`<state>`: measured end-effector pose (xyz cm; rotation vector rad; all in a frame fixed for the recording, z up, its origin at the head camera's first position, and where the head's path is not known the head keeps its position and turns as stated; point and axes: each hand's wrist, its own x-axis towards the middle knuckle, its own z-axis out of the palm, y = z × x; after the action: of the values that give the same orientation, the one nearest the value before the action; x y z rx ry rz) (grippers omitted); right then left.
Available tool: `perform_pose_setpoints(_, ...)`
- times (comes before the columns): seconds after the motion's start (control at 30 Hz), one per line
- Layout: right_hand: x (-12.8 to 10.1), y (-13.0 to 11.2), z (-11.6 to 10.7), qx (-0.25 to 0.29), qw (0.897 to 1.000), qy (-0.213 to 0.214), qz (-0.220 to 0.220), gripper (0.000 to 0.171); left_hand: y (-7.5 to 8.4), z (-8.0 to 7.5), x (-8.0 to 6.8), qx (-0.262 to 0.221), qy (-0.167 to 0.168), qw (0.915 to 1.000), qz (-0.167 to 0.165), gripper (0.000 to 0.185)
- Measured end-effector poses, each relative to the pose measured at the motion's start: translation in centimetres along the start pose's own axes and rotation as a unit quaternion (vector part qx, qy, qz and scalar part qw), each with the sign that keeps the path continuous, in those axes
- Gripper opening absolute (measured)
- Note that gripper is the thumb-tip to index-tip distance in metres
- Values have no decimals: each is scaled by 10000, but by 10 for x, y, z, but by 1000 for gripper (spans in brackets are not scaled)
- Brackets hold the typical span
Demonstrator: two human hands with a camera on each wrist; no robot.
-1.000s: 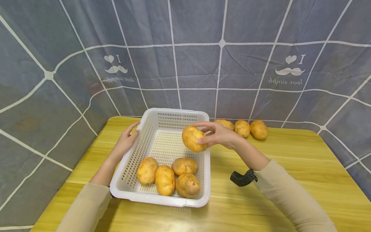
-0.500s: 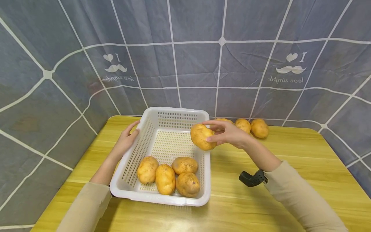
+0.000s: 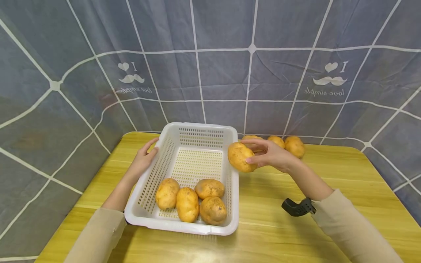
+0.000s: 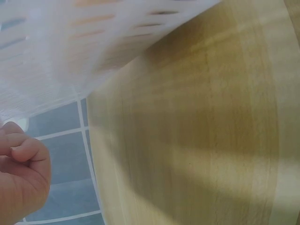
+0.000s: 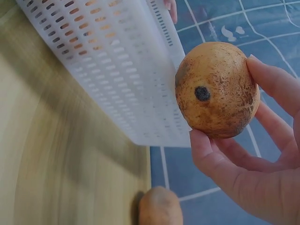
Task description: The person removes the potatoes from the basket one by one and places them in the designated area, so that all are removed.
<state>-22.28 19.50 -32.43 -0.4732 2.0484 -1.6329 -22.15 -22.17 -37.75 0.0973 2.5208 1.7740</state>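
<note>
A white perforated plastic basket [image 3: 197, 228] has several potatoes lying in its near end, among them an upright one [image 3: 187, 204]. My left hand [image 3: 144, 157] grips the left rim of the basket; in the left wrist view its curled fingers [image 4: 28, 152] show low at the left. Over the basket's right rim, my right hand [image 3: 269, 155] holds a potato [image 3: 241, 157] between thumb and fingers. The right wrist view shows that potato [image 5: 215, 89] close up, with a dark spot on its skin.
Behind the right hand, potatoes stand in a row along the table's back edge, the rightmost potato [image 3: 294, 147] fully visible. The wooden table [image 3: 329, 197] ends at a grey curtain [image 3: 223, 76] with white lines. A black wrist device [image 3: 298, 207] hangs below the right forearm.
My right hand has moved to the right with the potato, from above the inside of the basket to its right rim. The left hand and the basket have stayed put.
</note>
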Motion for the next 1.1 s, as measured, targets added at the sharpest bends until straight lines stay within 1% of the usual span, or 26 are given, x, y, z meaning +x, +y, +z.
perform_pose_setpoints(0.23,-7,8,-9,-168,9998,143,-29,67,1,1,-2,-48,-32,10000,-42,53)
perform_pose_setpoints(0.43,-12,15,-16,-75,9999,119,-60,70,0,0,-2,-1,-16,10000,-56,53)
perform_pose_setpoints(0.83,-17,34,-31,-181,9988,368,271,70,1,1,-2,34,31,10000,-47,53)
perform_pose_setpoints(1.1,-15,49,-37,-144,9968,661,419,71,0,1,0,-102,1,9999,-63,53)
